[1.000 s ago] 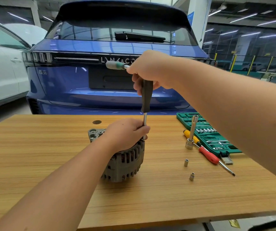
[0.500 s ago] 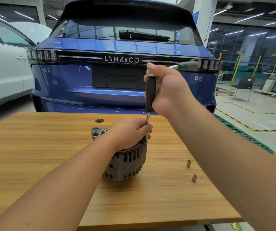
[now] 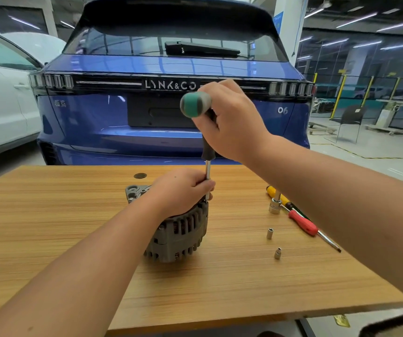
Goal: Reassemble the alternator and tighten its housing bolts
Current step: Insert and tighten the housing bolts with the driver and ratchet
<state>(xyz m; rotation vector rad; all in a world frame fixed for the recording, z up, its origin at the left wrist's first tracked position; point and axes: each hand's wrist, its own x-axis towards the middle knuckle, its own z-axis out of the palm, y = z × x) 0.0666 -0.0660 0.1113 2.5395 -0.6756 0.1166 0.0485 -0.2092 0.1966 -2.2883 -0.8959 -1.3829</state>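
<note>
Head view: alternator (image 3: 181, 229) stands mid-bench (image 3: 49, 239), well clear of every edge.
Left hand (image 3: 178, 190): clasps alternator top and driver shaft.
Right hand (image 3: 229, 122): fingers wrapped round the T-handle driver (image 3: 206, 142).
Loose sockets (image 3: 270, 233): toward the right edge.

We saw two bare forearms reaching in from the bottom corners, with no sleeves, gloves, watch or rings on them. Our left hand (image 3: 179, 190) had a small dark mole on its back, near the knuckles, and another faint spot lay further down that forearm. Our right hand (image 3: 232, 122) was broad-backed, its wrist and forearm likewise uncovered.
</note>
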